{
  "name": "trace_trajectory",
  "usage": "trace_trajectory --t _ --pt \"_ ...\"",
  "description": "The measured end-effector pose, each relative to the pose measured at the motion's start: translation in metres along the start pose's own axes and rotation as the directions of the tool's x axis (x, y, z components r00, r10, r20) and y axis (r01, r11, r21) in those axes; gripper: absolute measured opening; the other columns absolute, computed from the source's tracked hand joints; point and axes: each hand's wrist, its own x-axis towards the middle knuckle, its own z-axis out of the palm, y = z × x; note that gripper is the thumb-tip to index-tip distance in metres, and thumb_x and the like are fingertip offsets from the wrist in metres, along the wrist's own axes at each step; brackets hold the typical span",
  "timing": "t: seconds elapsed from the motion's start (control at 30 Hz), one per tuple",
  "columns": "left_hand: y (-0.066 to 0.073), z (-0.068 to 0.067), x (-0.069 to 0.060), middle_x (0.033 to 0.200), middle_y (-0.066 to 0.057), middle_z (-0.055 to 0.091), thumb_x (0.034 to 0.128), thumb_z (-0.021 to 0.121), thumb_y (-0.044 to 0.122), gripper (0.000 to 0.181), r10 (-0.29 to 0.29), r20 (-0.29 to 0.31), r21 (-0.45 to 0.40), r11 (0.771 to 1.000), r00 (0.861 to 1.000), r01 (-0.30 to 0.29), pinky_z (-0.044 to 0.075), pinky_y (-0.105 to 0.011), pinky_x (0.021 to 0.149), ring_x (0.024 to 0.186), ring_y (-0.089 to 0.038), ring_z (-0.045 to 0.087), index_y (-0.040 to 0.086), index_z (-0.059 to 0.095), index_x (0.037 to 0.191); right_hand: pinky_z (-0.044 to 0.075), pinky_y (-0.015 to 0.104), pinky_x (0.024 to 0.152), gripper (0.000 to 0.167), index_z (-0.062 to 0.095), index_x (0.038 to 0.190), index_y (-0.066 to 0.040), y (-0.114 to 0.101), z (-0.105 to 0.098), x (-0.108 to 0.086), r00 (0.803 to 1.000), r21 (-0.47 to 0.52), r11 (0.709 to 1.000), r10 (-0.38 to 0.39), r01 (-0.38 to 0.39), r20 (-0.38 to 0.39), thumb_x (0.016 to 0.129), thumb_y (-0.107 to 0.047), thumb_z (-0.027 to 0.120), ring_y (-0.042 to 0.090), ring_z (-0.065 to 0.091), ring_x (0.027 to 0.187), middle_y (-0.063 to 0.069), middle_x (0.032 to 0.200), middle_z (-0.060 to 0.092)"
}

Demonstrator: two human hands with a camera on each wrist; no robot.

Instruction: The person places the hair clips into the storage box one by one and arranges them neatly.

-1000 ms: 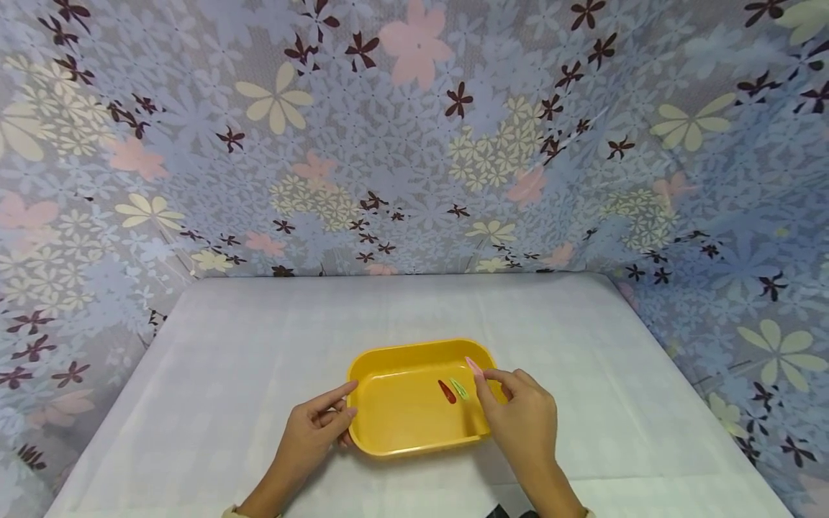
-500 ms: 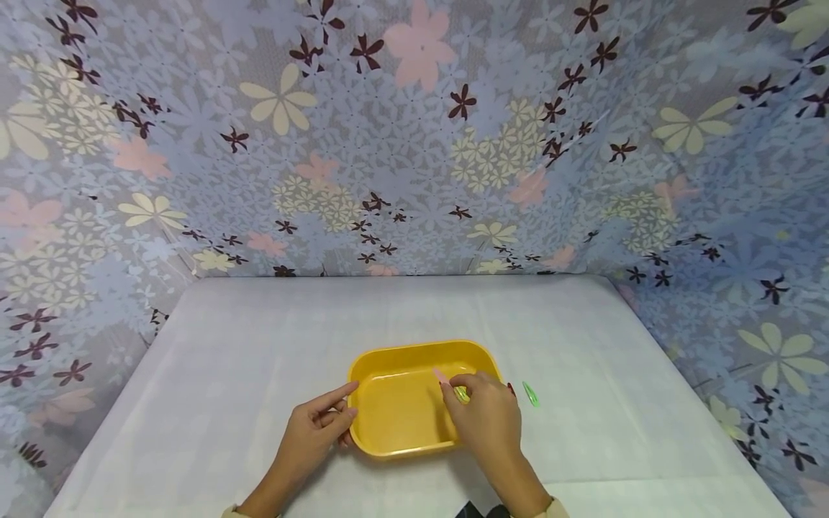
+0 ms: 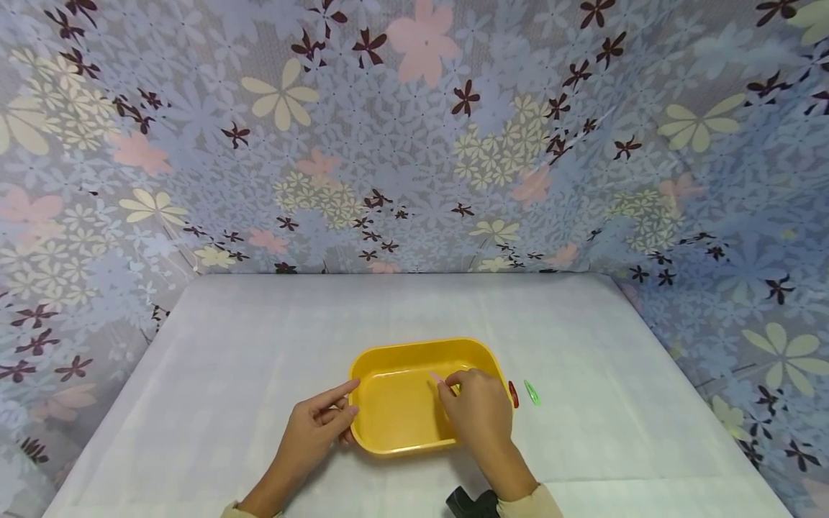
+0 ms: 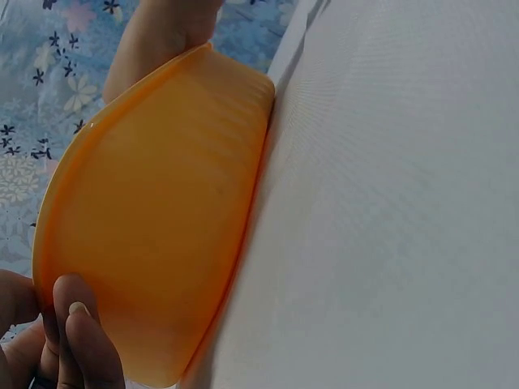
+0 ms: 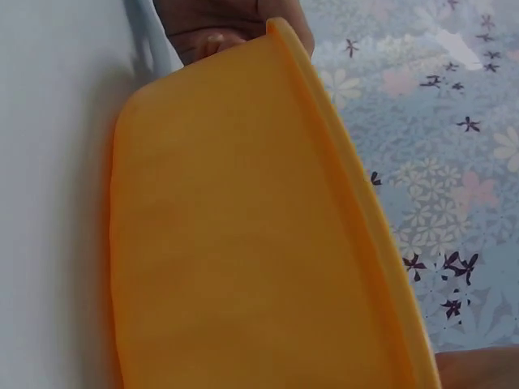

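A yellow plastic tray [image 3: 395, 410] sits on the white cloth. My left hand [image 3: 317, 424] pinches its left rim; in the left wrist view, fingers [image 4: 89, 340] lie against the outer wall. Over the tray's right part, my right hand [image 3: 479, 414] pinches a small pink hair clip [image 3: 436, 376] between thumb and forefinger. That hand covers the tray floor beneath it, so clips there cannot be seen. To the right of the tray lie a red hair clip [image 3: 514, 394], close to the rim, and a green hair clip [image 3: 532, 393].
White cloth [image 3: 259, 345] covers the table. A floral curtain [image 3: 414, 144] hangs behind and at the sides. A black object [image 3: 473, 503] shows at the right wrist near the bottom edge.
My right hand has moved left over the tray with the pink hair clip, hiding red and yellow-green clips seen inside earlier. Red and green clips beside the tray have come into view.
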Motion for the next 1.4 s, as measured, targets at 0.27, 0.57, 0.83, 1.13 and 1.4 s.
trace_trajectory --t 0.27,0.57,0.83,1.13,1.4 --pt "0.0015 0.0016 -0.0004 0.097 -0.016 0.06 0.096 0.073 0.009 0.048 -0.004 -0.012 -0.002 1.0 1.0 0.004 0.058 -0.026 0.057 0.062 -0.017 0.065 -0.002 0.06 0.141 0.037 0.026 0.047 0.023 0.08 0.074 -0.014 -0.0001 0.0015 0.0016 0.997 -0.044 0.999 0.008 -0.004 0.081 0.086 -0.034 0.084 0.013 0.046 0.054 -0.003 0.066 0.065" --pt "0.0004 0.0008 0.0007 0.098 -0.016 0.059 0.0965 0.072 0.01 0.048 -0.002 0.002 0.002 1.0 1.0 0.002 0.059 -0.027 0.057 0.062 -0.016 0.065 -0.001 0.06 0.141 0.036 0.027 0.043 0.03 0.074 0.066 -0.018 -0.0014 0.0002 0.0018 0.985 -0.061 0.998 0.028 -0.018 0.17 0.088 -0.036 0.081 0.012 0.046 0.052 -0.006 0.062 0.059" --pt "-0.0005 0.0007 0.0007 0.096 -0.015 0.06 0.0965 0.072 0.011 0.047 0.01 -0.001 0.01 1.0 1.0 -0.01 0.059 -0.028 0.056 0.061 -0.016 0.065 -0.001 0.06 0.141 0.033 0.027 0.042 0.03 0.071 0.061 -0.018 -0.0012 0.0021 0.0031 0.976 -0.068 0.997 0.037 -0.022 0.214 0.086 -0.03 0.081 0.014 0.045 0.051 -0.004 0.059 0.053" --pt "-0.004 0.0067 -0.0006 0.099 -0.015 0.059 0.0975 0.072 0.012 0.049 -0.017 0.024 0.001 1.0 1.0 0.017 0.059 -0.026 0.058 0.063 -0.015 0.065 -0.003 0.058 0.142 0.032 0.027 0.041 0.033 0.066 0.057 -0.019 0.0033 -0.0017 0.0021 0.956 -0.094 0.994 0.08 -0.056 0.281 0.086 -0.027 0.079 0.015 0.045 0.052 -0.003 0.058 0.052" --pt "0.0014 -0.0008 -0.0003 0.097 -0.018 0.058 0.0977 0.071 0.009 0.048 0.027 0.027 0.013 1.0 0.999 -0.028 0.059 -0.026 0.058 0.063 -0.014 0.064 -0.005 0.057 0.141 0.029 0.027 0.043 0.036 0.064 0.057 -0.021 0.0001 0.0034 0.0045 0.967 -0.032 0.998 0.054 -0.048 0.248 0.088 -0.032 0.08 0.014 0.042 0.051 -0.005 0.058 0.049"
